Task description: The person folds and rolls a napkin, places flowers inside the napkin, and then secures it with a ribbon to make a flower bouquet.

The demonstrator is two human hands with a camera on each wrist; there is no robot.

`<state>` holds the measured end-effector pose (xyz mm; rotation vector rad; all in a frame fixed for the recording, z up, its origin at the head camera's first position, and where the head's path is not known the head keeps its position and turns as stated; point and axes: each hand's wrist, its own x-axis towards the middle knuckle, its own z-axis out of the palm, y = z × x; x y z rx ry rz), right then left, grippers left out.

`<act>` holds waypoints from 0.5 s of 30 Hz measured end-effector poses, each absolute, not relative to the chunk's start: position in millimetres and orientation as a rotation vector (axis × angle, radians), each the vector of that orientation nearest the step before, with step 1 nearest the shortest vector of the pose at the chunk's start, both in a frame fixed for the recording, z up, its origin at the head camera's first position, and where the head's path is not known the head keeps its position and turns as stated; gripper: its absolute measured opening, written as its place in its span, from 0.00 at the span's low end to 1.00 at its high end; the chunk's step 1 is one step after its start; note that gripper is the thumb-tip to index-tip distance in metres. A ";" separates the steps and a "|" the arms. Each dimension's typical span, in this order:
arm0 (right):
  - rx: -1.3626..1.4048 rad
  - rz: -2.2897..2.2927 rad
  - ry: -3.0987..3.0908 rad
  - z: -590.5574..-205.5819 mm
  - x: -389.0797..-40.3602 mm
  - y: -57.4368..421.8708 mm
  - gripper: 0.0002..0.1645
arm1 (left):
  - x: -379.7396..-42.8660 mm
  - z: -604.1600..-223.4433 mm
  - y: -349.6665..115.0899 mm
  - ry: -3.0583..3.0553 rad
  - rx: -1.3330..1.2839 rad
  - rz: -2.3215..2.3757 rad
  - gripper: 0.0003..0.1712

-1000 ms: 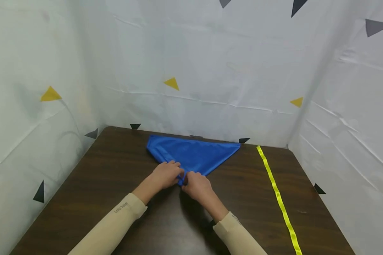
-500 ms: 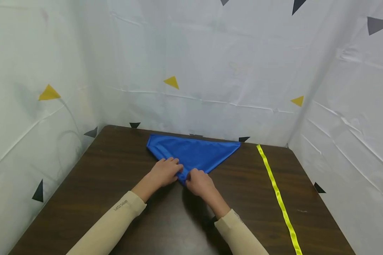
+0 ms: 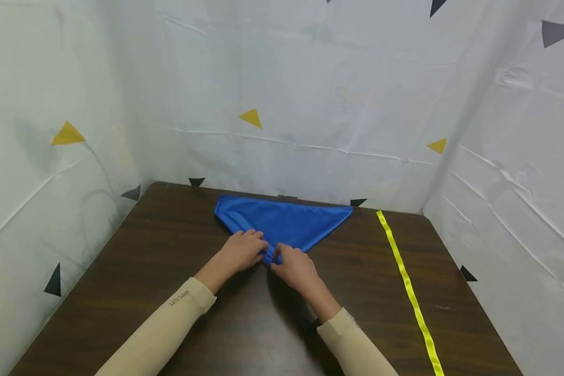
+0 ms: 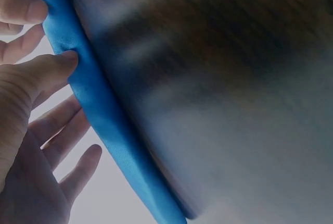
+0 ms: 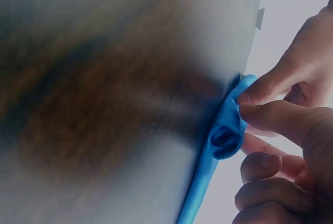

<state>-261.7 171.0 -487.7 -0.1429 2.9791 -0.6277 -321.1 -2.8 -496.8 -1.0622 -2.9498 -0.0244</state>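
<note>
A blue cloth [image 3: 293, 224] lies near the table's far edge, its long side at the back and its near corner between my hands. Along its left slanting side runs a rolled edge; the right wrist view shows the roll's coiled end [image 5: 226, 139]. My left hand [image 3: 239, 251] pinches this roll; in the left wrist view its thumb lies on the blue fabric [image 4: 106, 117] with the fingers behind. Just to the right, my right hand [image 3: 297, 269] pinches the roll near its end, thumb on top and other fingers curled. Part of the near corner is hidden by the hands.
A yellow ribbon [image 3: 410, 292] runs lengthwise down the right side of the dark wooden table [image 3: 160, 250]. White sheets [image 3: 291, 94] with coloured triangles hang behind the table and on both sides.
The cloth's near corner, which stuck out toward me between the fingers, is now rolled farther in. The right hand has shifted slightly to the right; the left stays almost in place. The ribbon lies unchanged.
</note>
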 end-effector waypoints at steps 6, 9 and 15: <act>-0.164 -0.519 3.027 -486.5 -263.4 167.3 0.13 | -321.6 -494.4 -1.3 -2.940 -1.067 -0.012 0.09; -0.170 -0.508 3.036 -487.1 -264.7 166.5 0.11 | -321.5 -494.5 -1.3 -2.935 -1.073 -0.025 0.09; -0.169 -0.569 3.004 -486.6 -268.1 167.6 0.09 | -323.2 -499.0 -3.4 -2.923 -1.091 -0.072 0.12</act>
